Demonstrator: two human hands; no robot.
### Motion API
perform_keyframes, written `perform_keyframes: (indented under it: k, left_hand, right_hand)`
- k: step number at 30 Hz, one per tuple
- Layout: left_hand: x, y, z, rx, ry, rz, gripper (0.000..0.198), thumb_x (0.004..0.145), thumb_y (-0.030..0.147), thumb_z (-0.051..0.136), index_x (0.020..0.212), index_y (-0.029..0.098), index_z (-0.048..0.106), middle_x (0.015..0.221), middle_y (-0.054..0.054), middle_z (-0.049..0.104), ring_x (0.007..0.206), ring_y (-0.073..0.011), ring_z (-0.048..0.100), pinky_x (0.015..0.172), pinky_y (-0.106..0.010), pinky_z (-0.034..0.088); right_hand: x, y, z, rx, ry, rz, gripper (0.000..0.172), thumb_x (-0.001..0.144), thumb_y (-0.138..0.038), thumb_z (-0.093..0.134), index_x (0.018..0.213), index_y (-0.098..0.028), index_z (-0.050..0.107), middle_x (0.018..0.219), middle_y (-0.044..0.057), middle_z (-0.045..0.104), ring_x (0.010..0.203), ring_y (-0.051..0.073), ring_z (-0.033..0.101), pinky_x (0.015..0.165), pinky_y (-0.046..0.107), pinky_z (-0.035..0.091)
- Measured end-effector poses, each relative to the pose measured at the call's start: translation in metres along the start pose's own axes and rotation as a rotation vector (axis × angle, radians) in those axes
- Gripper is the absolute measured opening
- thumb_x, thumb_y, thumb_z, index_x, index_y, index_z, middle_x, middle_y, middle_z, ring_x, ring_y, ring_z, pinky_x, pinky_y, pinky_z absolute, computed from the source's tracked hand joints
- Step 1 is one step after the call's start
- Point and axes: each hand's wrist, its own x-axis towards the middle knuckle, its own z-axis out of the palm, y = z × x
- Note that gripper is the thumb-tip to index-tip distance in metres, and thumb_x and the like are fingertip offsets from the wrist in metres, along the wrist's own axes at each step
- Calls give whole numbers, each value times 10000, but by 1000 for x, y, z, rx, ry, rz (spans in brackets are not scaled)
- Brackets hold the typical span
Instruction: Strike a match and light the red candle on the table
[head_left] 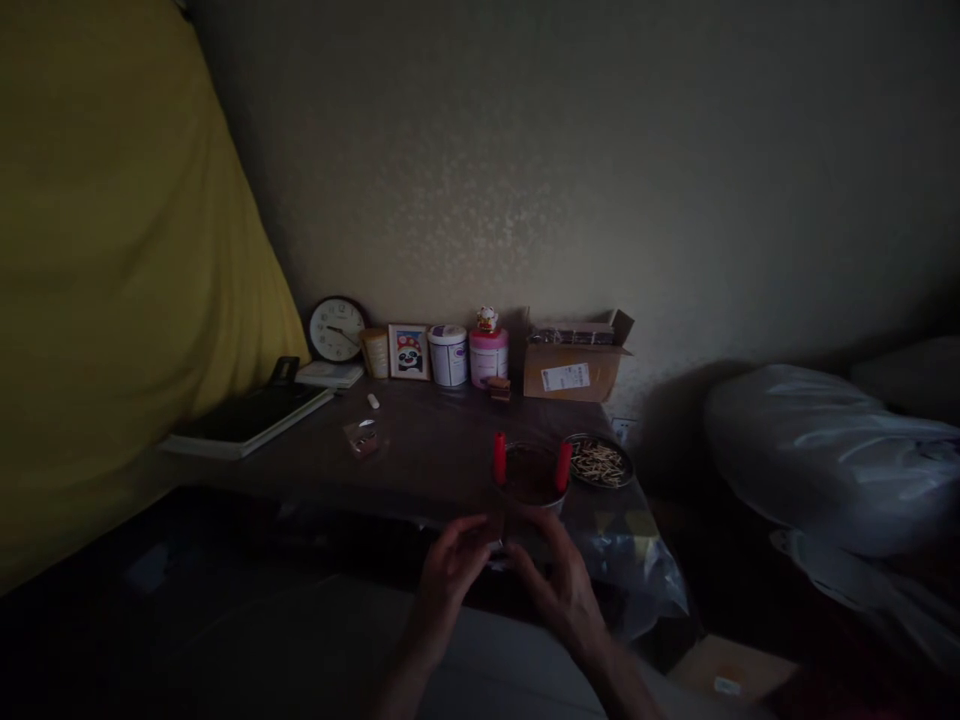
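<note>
Left hand [451, 562] near right hand [561, 582]; two red sticks [563, 466] beyond

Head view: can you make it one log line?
left hand: beside right hand; grip: too dark to tell; ahead: round container, two red cylinders; beside container: dish, short sticks

left hand [452, 562] and right hand [564, 582], fingers [555, 535] curved, nearly meet near two upright red sticks [499, 460].

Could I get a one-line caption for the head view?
Left hand and right hand close together before a bowl with two red uprights, beside a dish of small sticks.
</note>
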Motion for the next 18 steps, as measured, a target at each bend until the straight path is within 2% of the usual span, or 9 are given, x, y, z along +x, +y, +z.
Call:
perform_keyframes:
  k: [3,8,11,15,18]
  left_hand:
    - [-1,1,-1,28,44,1,307,725,290,641,1017,202,608,1101,-79,653,1067,-246,565,899,-336,431]
    - [-1,6,0,45,82,4,332,701,282,662,1020,200,620,1095,-81,656,1062,-256,567,898,-346,437]
    - [-1,5,-2,7,80,2,360,704,282,660,1050,192,614,1100,-91,655,1059,-257,568,899,-350,434]
    - [0,2,-2,-116,33,-1,335,729,272,637,1046,166,618,1089,-115,654,1041,-263,574,895,-370,431]
    - [-1,6,0,-173,-6,-29,304,750,259,610,1034,153,630,1095,-125,647,1046,-266,566,878,-369,440]
  right_hand:
    - [-1,-3,1,-58,-31,-24,329,766,-284,625,1089,-247,584,1092,39,617,1040,225,542,895,309,408]
    - [1,-8,2,85,-26,85,300,704,-270,695,999,-250,647,1044,30,650,1002,233,564,876,301,416]
    - [5,-7,-2,330,22,213,245,695,-296,710,924,-227,661,956,30,681,948,223,596,856,312,438]
    - [11,1,-8,766,141,390,214,647,-293,761,820,-203,672,848,18,705,829,165,640,822,292,469]
    - [13,6,-10,966,165,477,222,608,-269,792,790,-196,687,809,14,710,746,123,647,767,260,492]
